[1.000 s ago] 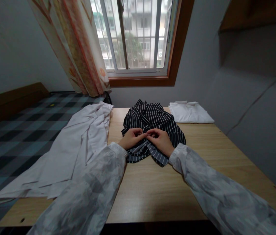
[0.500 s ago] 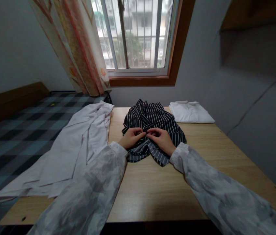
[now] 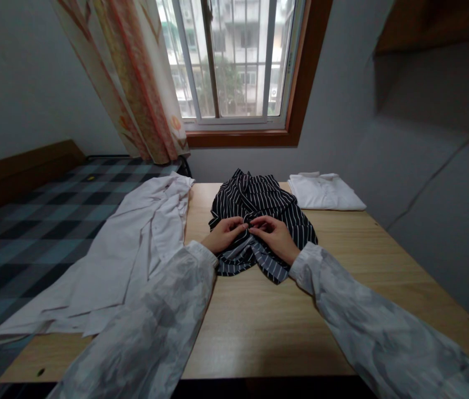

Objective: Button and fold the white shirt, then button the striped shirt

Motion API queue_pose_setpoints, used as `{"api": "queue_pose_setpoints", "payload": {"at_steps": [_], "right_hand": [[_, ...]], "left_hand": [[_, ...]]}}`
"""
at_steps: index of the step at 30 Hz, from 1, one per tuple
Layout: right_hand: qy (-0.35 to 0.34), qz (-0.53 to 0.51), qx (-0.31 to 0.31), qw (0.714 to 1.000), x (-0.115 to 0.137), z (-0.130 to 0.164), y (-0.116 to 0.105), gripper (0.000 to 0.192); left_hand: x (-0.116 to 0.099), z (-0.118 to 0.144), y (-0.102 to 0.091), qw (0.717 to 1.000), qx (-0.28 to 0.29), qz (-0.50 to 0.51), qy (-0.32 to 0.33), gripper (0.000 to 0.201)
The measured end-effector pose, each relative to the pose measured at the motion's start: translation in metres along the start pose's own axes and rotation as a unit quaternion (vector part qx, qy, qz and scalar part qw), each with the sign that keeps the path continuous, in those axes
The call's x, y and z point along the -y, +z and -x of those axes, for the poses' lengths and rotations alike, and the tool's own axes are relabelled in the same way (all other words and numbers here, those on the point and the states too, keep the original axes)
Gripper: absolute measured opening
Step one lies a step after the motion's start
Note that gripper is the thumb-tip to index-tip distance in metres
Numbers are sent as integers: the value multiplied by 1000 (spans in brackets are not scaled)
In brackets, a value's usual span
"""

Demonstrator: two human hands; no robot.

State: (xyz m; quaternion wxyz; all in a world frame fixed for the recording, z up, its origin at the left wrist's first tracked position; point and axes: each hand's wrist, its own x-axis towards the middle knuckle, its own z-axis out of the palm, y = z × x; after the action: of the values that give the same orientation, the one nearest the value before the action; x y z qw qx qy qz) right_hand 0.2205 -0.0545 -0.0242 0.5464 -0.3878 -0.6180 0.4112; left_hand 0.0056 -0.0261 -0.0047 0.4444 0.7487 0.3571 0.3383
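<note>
A black shirt with thin white stripes (image 3: 254,202) lies crumpled in the middle of the wooden table (image 3: 259,327). My left hand (image 3: 223,234) and my right hand (image 3: 274,235) rest on its front, fingertips meeting and pinching the striped cloth near its centre. Both of my sleeves are pale and mottled grey. What the fingertips pinch exactly is too small to tell.
A white shirt (image 3: 126,249) lies spread over the table's left edge onto a bed with a checked cover (image 3: 22,233). A folded white shirt (image 3: 323,191) sits at the table's far right. Behind are a window (image 3: 234,61), a patterned curtain (image 3: 134,83) and grey walls.
Both hands have stayed on the striped shirt with only slight finger movement; the view shifted a little.
</note>
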Motion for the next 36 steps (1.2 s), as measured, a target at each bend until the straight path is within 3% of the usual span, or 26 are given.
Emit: {"api": "queue_pose_setpoints", "payload": {"at_steps": [8,16,24,30,36], "right_hand": [[-4,5,-6,1000,0,1,1,30],[-72,94,-11,993,-1,2,4,19],[-152,188,62,968,9,2,-2,10],[-162,233,72,956,12,3,-5,8],[-107,185,63,975,8,2,-1,10]], "left_hand": [[1,0,0,1000,6,8,5,49],[-1,0,0,1000,14,-11,5,45],[3,-2,0,1000,23,-12,10,42],[0,-2,1,999,38,-2,16,43],[-3,-1,0,999,28,-17,24,44]]}}
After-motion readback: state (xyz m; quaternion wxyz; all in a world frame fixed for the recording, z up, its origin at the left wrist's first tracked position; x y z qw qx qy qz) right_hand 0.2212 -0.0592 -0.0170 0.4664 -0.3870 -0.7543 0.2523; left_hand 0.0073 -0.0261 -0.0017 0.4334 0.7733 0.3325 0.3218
